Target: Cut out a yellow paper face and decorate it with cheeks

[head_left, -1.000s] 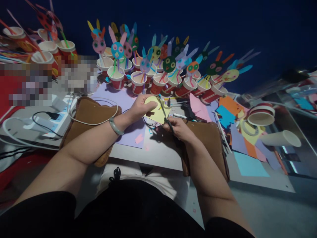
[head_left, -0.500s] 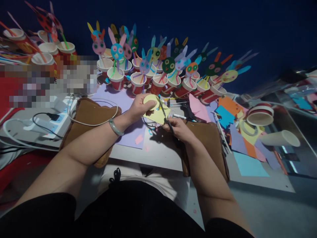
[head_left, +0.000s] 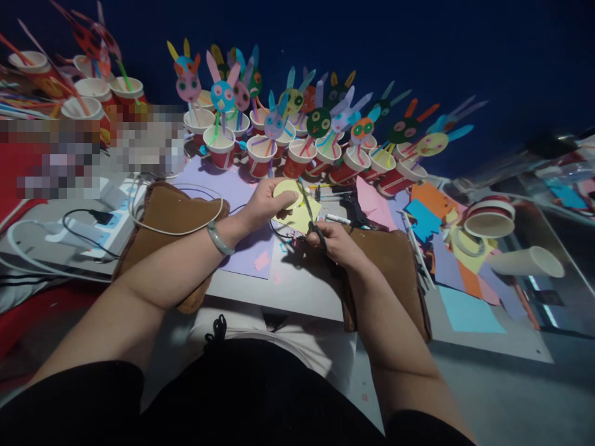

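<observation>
My left hand [head_left: 271, 204] pinches a piece of pale yellow paper [head_left: 304, 217] between thumb and fingers, over the middle of the table. The paper's upper left part has a rounded outline, and a wider flap hangs below it. My right hand [head_left: 333, 240] is closed round the handles of a pair of dark scissors [head_left: 311, 210]. Their blades point up and away from me, at the right side of the rounded part. Under my hands lie a purple sheet [head_left: 242, 263] and small pink paper scraps [head_left: 261, 261].
Red paper cups [head_left: 261, 158] with rabbit-faced paper figures line the back. Brown pads [head_left: 160, 223] lie under both forearms. At left is a power strip [head_left: 109, 232] with cables. Coloured paper scraps [head_left: 425, 217], a tape roll [head_left: 467, 241] and a glue gun [head_left: 356, 210] are at right.
My left hand and the yellow paper have shifted slightly right. The scissor blades stand a little differently against the paper's edge; my right hand stays almost in place.
</observation>
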Demonstrator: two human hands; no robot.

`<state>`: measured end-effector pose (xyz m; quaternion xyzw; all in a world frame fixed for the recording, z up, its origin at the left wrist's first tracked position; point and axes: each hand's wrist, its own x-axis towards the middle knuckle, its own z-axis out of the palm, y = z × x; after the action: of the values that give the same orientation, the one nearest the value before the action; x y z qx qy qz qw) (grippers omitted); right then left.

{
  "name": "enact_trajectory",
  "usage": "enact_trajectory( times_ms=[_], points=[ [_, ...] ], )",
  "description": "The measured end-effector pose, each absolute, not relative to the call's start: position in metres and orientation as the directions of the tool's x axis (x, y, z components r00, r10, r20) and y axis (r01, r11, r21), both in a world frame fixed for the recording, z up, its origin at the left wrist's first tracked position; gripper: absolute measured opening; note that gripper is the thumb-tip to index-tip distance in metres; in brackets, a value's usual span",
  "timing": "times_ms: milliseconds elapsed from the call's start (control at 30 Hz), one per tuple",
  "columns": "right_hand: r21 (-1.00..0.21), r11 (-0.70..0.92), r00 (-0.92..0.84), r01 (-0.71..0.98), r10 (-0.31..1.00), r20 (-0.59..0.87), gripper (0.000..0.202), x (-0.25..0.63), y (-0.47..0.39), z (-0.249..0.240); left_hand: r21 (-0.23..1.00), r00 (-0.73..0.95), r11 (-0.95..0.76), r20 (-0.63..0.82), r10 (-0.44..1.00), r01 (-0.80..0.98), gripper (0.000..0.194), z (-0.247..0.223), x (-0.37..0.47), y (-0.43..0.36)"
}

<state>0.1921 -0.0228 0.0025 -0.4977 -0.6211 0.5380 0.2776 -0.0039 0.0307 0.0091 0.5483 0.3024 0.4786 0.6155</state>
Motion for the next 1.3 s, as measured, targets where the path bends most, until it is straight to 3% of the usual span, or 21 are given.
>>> enact_trajectory(
  times_ms=[533, 900, 1133, 1300],
  points=[
    [-0.951, -0.073, -0.337, 0.301, 0.925, -0.178, 0.049, 0.192, -0.024, 0.001, 0.958, 0.334, -0.062, 0.158, 0.929, -0.279, 0.022, 0.008, -0.003, 0.031],
    [-0.990, -0.014, -0.125, 0.143, 0.992, -0.032, 0.041, 0.190, -0.023, -0.009, 0.971, 0.303, -0.076, 0.144, 0.942, -0.226, 0.021, 0.005, -0.002, 0.034],
    [-0.974, 0.022, -0.068, 0.226, 0.998, 0.007, 0.044, 0.187, -0.024, -0.005, 0.977, 0.316, -0.048, 0.114, 0.942, -0.210, 0.016, 0.007, -0.002, 0.034],
    [-0.899, 0.159, -0.049, 0.408, 0.987, 0.153, 0.051, 0.185, -0.024, -0.009, 0.983, 0.314, -0.006, 0.064, 0.947, -0.182, 0.018, 0.006, 0.000, 0.035]
  ],
)
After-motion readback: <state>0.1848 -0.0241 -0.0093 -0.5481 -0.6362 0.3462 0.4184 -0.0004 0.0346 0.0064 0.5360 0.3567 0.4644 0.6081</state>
